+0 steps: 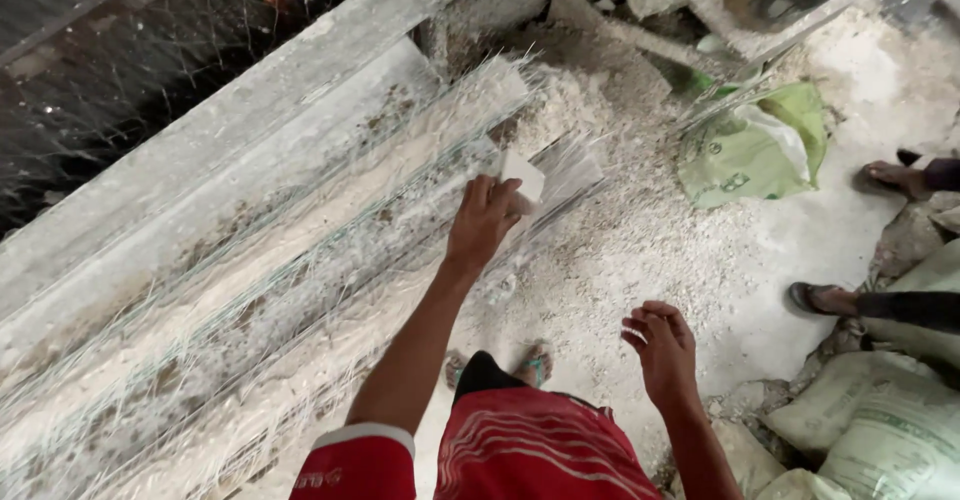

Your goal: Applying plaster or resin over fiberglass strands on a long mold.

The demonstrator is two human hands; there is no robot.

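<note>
My left hand (482, 222) reaches out and grips a small white block (523, 177) held against the end of a long dusty mould of grey planks (300, 200) strung with thin wires. White crumbly powder (600, 250) coats the mould and the floor around it. My right hand (660, 345) hangs in front of me with the fingers loosely curled and nothing in them. My feet in sandals (535, 365) and red shorts (530, 450) show below.
A green and white sack (755, 145) lies crumpled on the floor at the right. Another person's sandalled feet (830, 300) stand at the right edge. Stacked pale sacks (880, 420) fill the lower right corner. Wire mesh and planks lie at the upper left.
</note>
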